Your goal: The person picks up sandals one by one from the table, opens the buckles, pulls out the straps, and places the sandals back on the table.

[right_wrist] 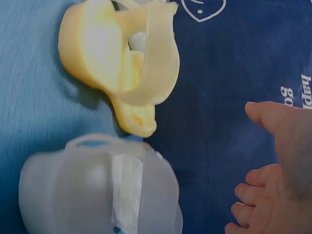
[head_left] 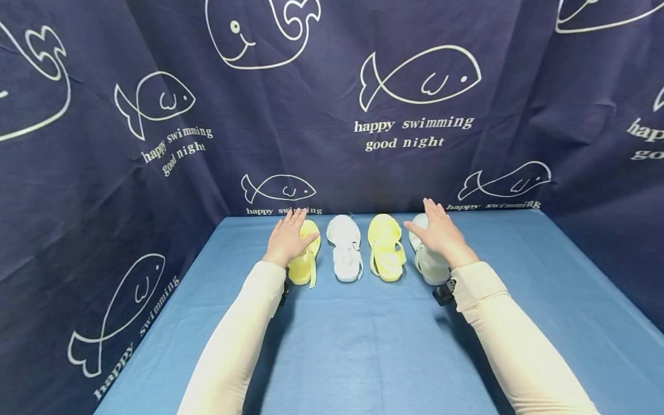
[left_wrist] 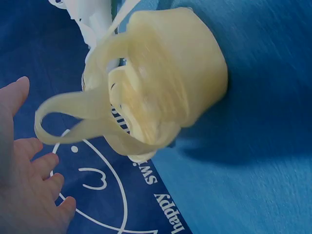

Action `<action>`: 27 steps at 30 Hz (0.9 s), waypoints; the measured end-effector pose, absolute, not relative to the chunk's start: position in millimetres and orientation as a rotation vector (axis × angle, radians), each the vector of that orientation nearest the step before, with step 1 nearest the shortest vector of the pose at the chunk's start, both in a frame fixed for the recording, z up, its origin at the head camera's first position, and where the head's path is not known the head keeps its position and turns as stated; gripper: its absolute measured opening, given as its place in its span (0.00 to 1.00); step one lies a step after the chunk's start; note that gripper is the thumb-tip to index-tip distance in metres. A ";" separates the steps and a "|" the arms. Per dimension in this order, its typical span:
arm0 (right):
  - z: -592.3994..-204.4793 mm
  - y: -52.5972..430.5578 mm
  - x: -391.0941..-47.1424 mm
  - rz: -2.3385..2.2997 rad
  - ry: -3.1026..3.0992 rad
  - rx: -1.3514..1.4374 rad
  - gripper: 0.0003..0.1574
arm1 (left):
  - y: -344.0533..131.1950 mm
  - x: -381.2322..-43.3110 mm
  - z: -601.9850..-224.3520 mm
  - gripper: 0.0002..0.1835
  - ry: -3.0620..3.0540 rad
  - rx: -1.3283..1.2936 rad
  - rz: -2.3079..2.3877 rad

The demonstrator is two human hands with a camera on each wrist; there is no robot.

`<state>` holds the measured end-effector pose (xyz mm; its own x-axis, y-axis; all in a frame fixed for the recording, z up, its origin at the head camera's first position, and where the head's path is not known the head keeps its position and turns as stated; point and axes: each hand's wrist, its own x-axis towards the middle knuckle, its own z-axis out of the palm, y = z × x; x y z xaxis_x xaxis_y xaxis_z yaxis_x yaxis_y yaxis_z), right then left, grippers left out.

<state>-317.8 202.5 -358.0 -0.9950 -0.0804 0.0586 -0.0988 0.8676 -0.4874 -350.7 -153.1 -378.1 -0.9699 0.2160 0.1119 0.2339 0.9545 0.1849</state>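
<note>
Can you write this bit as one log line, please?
left hand: empty, near left-end yellow sandal | right hand: empty, near right-end pale sandal | between: inner white sandal, inner yellow sandal

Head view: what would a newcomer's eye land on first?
Probably the row of four sandals, alternating yellow and whitish, at the far side of the blue surface. Next, the left hand and right hand, overlapping the row's left and right ends. Then the white fish drawings on the navy cloth behind.
</note>
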 end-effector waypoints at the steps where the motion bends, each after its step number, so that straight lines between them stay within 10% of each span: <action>1: -358.0 200.8 -317.8 0.792 -3.001 0.143 0.57 | -153.9 -350.8 -378.7 0.42 -3.009 -0.350 -0.308; 27: -363.9 132.4 -328.6 0.876 -2.940 0.266 0.53 | -183.5 -343.7 -389.1 0.42 -3.043 -0.239 -0.413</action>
